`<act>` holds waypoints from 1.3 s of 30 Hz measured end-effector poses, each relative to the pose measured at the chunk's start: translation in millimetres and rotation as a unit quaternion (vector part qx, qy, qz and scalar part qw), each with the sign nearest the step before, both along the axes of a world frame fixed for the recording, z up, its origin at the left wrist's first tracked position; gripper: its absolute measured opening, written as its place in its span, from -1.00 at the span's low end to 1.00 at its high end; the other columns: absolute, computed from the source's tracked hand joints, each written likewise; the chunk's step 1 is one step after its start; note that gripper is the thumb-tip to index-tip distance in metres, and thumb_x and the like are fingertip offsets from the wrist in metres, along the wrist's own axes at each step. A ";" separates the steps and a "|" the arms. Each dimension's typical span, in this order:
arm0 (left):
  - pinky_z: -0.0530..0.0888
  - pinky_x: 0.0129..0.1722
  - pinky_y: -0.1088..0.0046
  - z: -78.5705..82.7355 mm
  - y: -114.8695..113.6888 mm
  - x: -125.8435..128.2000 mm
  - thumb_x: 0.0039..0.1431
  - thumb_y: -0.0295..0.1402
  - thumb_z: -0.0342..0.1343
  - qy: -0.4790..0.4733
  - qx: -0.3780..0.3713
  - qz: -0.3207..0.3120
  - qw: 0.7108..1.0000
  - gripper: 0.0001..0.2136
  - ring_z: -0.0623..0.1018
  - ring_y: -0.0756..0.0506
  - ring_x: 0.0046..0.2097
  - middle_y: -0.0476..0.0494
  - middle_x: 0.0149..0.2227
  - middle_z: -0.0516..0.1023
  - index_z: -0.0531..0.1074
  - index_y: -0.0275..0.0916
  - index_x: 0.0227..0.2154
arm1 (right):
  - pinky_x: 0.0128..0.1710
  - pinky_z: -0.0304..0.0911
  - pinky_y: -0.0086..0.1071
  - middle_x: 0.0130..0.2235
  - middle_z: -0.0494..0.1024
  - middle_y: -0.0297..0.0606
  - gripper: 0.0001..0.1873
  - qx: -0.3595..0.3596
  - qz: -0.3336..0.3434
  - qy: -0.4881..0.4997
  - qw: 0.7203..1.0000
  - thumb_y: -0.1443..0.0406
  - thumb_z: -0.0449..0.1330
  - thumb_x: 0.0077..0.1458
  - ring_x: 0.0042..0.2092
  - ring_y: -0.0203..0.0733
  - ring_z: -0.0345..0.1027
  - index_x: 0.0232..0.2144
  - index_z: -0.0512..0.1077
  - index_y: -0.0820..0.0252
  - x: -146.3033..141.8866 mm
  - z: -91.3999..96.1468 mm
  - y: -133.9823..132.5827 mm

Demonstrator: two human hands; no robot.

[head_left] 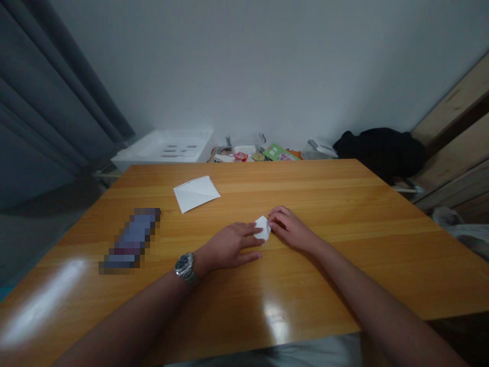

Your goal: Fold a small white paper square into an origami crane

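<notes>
A small white piece of folded paper [262, 224] lies on the wooden table, between my two hands. My left hand [231, 245] rests on its left side with fingers stretched out and spread, pressing it from above. At the paper's right edge, my right hand [291, 230] has its thumb and fingertips closed on the border. The paper is partly covered by my left fingers, so its full shape is hidden. Farther back to the left lies a white notebook sheet [196, 193] with a perforated top edge.
A blurred-out dark, flat object [132, 238] lies on the left of the table [332, 188]. Beyond the far edge are a white tray [164, 145], a green package [278, 153], other small items and a black bag-like heap [382, 150]. A wall stands behind.
</notes>
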State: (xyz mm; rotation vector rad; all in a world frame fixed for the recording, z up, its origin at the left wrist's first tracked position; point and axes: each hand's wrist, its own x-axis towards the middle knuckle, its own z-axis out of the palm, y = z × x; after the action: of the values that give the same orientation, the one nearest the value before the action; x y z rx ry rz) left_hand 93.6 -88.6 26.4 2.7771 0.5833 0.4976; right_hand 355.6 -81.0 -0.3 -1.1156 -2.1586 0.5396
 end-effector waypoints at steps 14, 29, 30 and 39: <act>0.34 0.25 0.19 4.9 0.2 -1.4 0.33 -0.07 0.07 0.012 -0.006 -0.018 1.000 -0.67 0.44 -0.21 0.22 -0.17 0.19 0.48 0.54 -0.11 -0.01 | -0.01 0.25 -0.17 -0.15 0.41 -0.16 -0.91 0.017 -0.101 -0.018 0.995 0.27 0.22 0.22 -0.07 -0.05 0.30 -0.33 0.40 0.16 -13.0 -6.8 -1.4; 0.40 0.15 0.19 3.1 0.1 1.8 0.31 0.00 0.06 0.012 0.005 -0.013 1.000 -0.54 0.47 -0.25 0.16 -0.27 0.19 0.44 0.44 -0.18 0.11 | -0.04 0.24 -0.20 -0.18 0.41 -0.18 -0.87 0.028 -0.126 -0.012 0.992 0.31 0.25 0.17 -0.08 -0.06 0.31 -0.39 0.37 0.16 -18.7 -10.0 -0.1; 0.40 0.15 0.19 3.1 -0.1 2.0 0.31 0.00 0.06 0.014 0.006 -0.012 1.000 -0.54 0.47 -0.25 0.16 -0.27 0.19 0.44 0.45 -0.17 0.11 | -0.04 0.24 -0.20 -0.19 0.41 -0.19 -0.87 0.030 -0.126 -0.011 0.992 0.31 0.25 0.18 -0.09 -0.06 0.32 -0.40 0.37 0.16 -19.0 -9.9 -0.1; 0.35 0.23 0.17 0.6 -1.1 3.2 0.30 0.03 0.05 0.021 0.014 -0.011 1.000 -0.51 0.43 -0.25 0.22 -0.26 0.23 0.42 0.44 -0.18 0.12 | -0.01 0.24 -0.18 -0.19 0.41 -0.18 -0.89 0.024 -0.115 -0.001 0.993 0.30 0.24 0.19 -0.07 -0.06 0.31 -0.38 0.39 0.16 -15.2 -12.0 2.2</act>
State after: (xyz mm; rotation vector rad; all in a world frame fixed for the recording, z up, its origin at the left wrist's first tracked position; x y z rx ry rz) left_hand 96.8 -89.7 27.1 2.8235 0.5590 0.4477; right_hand 340.4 -78.9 -12.3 -1.3167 -1.9984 0.3797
